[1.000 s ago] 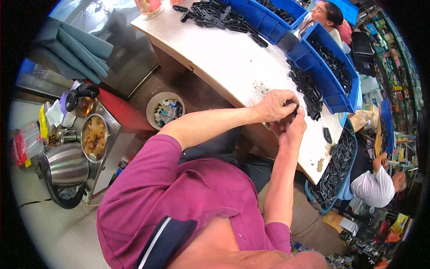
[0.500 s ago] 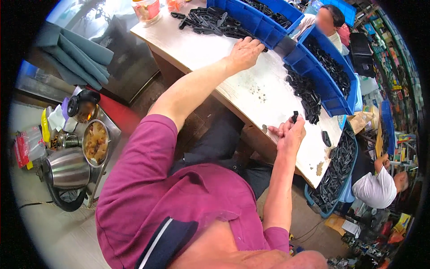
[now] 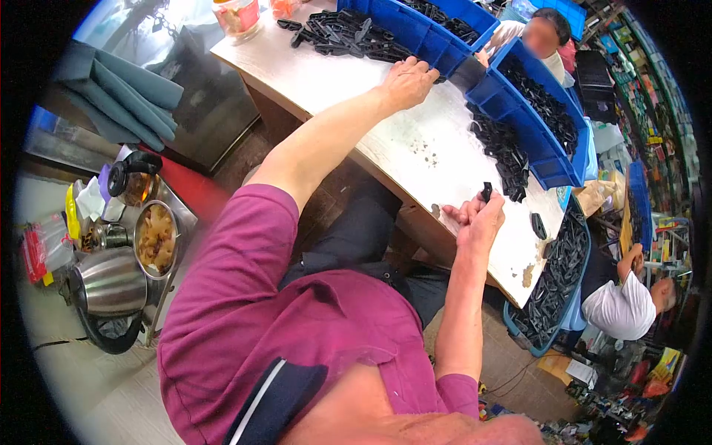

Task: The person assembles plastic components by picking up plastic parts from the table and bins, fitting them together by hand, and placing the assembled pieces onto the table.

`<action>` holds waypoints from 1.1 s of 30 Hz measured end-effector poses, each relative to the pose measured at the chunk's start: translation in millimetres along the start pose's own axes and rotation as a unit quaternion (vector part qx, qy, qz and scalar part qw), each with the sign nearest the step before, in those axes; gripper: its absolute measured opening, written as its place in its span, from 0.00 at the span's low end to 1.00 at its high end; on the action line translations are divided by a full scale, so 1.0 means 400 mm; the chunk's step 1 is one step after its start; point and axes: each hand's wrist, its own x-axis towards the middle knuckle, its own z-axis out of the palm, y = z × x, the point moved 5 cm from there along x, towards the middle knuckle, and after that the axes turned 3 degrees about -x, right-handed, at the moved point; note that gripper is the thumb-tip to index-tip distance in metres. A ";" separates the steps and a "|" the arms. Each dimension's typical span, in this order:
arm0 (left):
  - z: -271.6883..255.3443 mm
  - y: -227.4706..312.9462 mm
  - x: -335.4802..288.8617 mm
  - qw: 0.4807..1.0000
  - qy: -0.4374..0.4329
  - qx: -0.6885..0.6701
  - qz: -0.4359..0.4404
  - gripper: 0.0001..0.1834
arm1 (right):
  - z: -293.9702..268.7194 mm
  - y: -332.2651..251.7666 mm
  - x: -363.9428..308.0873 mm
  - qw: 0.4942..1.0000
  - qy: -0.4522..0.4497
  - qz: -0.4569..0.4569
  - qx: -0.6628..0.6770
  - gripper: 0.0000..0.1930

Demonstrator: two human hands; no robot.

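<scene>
My left hand is stretched far across the white table, fingers curled down at the edge of a pile of black plastic parts beside a blue bin. Whether it grips a part is hidden. My right hand is near the table's front edge, closed around a small black part that sticks up from its fingers. Another heap of black parts lies just beyond the right hand.
A second blue bin full of black parts stands at the right. A basket of black parts sits below the table edge. Two other people work at the right. A kettle and a food bowl stand on the left.
My left hand left the right hand and reached out to the far pile by the blue bin. The right hand stayed near the front edge, still holding its part.
</scene>
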 end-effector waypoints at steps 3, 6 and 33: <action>-0.002 -0.001 -0.005 1.000 0.021 -0.018 -0.013 0.15 | -0.004 -0.001 -0.001 1.000 -0.004 -0.007 -0.001 0.16; -0.008 0.001 -0.005 0.999 0.014 0.022 -0.039 0.14 | -0.009 0.000 0.000 1.000 -0.001 -0.006 -0.020 0.16; -0.078 0.374 -0.241 0.769 -0.085 -0.614 -0.157 0.16 | -0.018 0.010 -0.012 0.996 0.011 -0.078 0.030 0.16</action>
